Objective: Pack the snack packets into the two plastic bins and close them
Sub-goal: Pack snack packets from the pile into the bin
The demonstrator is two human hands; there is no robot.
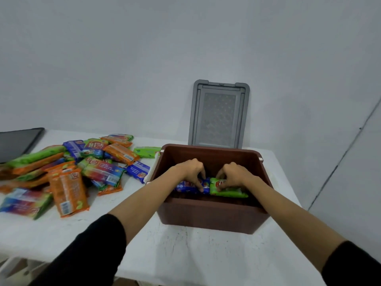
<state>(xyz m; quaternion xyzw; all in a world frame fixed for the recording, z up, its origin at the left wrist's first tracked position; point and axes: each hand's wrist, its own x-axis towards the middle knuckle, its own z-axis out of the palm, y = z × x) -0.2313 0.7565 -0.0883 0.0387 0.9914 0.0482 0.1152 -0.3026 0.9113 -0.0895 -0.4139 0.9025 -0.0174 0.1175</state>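
- Black sleeves sit nearest to me at the bottom edge, and both bare forearms run up from them toward 12 o'clock, into the open brown plastic bin [212, 215] on the white table [169, 254].
- My left hand [190, 170] is inside the bin, fingers curled down and pressed on a blue snack packet [188, 187]; the thumb is at the packet's right end. I judge it as a loose pinch, not a full grasp.
- My right hand [234, 174] is just beside it at 3 o'clock, fingers bent together on a green snack packet [228, 190].
- Both packets lie flat, end to end, touching in the middle, with their long axes from 9 to 3 o'clock, against the near wall of the bin.
- I think both are being set down, so the next move is to let go and lift out.
- A heap of loose colourful snack packets [68, 168] lies at 9 o'clock from the bin, well apart from my right hand, so the left hand is nearer for the next pick.
- One grey plastic lid [218, 114] leans upright on the wall at 12 o'clock behind the bin.
- I can see only one bin.
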